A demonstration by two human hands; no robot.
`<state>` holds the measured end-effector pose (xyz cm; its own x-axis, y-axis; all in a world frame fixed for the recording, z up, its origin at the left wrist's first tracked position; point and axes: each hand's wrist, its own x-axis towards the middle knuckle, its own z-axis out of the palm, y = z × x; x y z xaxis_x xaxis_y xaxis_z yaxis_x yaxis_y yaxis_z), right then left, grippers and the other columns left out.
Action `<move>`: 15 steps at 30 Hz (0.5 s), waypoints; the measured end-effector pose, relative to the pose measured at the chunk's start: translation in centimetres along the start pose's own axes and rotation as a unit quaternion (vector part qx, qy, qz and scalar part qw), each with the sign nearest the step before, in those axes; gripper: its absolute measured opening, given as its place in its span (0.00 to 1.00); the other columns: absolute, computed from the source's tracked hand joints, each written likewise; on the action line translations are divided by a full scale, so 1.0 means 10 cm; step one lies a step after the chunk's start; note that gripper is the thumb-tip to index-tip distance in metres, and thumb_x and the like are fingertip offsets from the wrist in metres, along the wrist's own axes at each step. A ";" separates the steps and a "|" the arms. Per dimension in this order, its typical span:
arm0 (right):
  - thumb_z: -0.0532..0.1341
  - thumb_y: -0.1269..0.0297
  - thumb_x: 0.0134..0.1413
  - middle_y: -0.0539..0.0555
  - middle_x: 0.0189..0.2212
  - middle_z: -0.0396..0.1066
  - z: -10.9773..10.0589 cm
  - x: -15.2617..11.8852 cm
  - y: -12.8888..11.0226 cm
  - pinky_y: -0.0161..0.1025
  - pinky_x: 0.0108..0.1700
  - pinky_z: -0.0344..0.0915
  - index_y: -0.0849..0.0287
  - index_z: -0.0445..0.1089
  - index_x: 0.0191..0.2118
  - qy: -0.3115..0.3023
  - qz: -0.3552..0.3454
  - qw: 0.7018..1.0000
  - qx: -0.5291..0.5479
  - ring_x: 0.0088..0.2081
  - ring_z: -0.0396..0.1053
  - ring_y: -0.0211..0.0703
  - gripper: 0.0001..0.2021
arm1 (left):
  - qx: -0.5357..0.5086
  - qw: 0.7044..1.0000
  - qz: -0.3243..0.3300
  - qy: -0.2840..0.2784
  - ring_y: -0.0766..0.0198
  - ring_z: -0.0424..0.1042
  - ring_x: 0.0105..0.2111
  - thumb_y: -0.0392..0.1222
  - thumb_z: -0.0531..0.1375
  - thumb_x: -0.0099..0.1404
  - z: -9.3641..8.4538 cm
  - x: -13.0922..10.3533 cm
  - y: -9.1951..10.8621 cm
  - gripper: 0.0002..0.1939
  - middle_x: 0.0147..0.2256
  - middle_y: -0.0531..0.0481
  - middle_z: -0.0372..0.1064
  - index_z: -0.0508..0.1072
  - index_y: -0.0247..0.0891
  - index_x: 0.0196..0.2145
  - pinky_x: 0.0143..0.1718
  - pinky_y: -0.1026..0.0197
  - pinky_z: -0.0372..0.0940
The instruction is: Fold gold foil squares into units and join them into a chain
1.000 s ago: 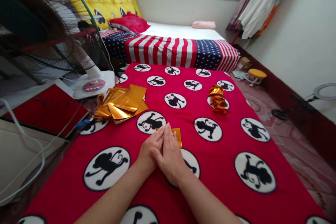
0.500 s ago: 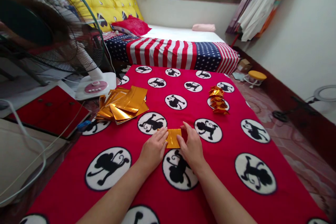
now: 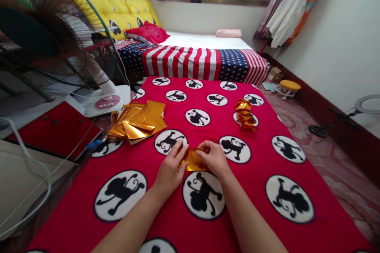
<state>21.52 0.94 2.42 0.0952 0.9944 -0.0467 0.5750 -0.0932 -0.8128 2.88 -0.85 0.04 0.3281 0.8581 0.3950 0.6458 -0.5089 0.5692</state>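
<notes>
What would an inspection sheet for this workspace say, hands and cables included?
Surface: red cloth printed with black monkeys in white ovals.
Job's things: small rectangular gold foil sheet, centre; loose pile of gold foil sheets, left; row of folded gold foil pieces, farther right.
Clutter: small blue object by the cloth's left edge, too blurred to identify.
Hands: left hand touches the small sheet's left end; right hand appears to pinch its far right corner.
Cables: white cable loops at the left, off the cloth.
Surroundings: large round wire-guarded fan, left; bed with stars-and-stripes cover beyond.
</notes>
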 end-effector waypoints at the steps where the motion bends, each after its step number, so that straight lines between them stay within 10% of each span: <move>1: 0.63 0.63 0.46 0.48 0.23 0.72 0.00 0.01 0.02 0.32 0.28 0.58 0.58 0.73 0.29 -0.006 0.000 0.999 0.038 0.26 0.67 0.37 0.05 | -0.020 0.999 -0.027 0.029 0.52 0.59 0.63 0.37 0.60 0.63 -0.01 0.03 -0.01 0.29 0.63 0.40 0.57 0.62 0.41 0.62 0.61 0.47 0.61; 7: 0.64 0.59 0.43 0.48 0.22 0.69 0.01 0.02 0.09 0.32 0.27 0.59 0.59 0.70 0.27 -0.002 -0.018 0.981 0.191 0.24 0.64 0.36 0.09 | -0.228 0.943 -0.231 0.067 0.60 0.76 0.33 0.50 0.66 0.57 -0.04 0.23 -0.12 0.23 0.37 0.43 0.77 0.76 0.34 0.47 0.34 0.61 0.72; 15: 0.62 0.60 0.45 0.48 0.23 0.71 0.04 -0.02 0.04 0.32 0.29 0.62 0.58 0.71 0.27 0.008 -0.041 0.991 0.131 0.25 0.66 0.37 0.06 | -0.268 0.924 -0.263 0.075 0.69 0.65 0.19 0.49 0.67 0.53 -0.03 0.28 -0.07 0.13 0.23 0.50 0.74 0.79 0.34 0.28 0.19 0.69 0.59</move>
<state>21.43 0.68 1.88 0.0713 0.9969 0.0330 0.3511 0.0058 -0.9363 3.14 1.86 0.98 -0.0588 0.9976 0.0356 0.2410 -0.0204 0.9703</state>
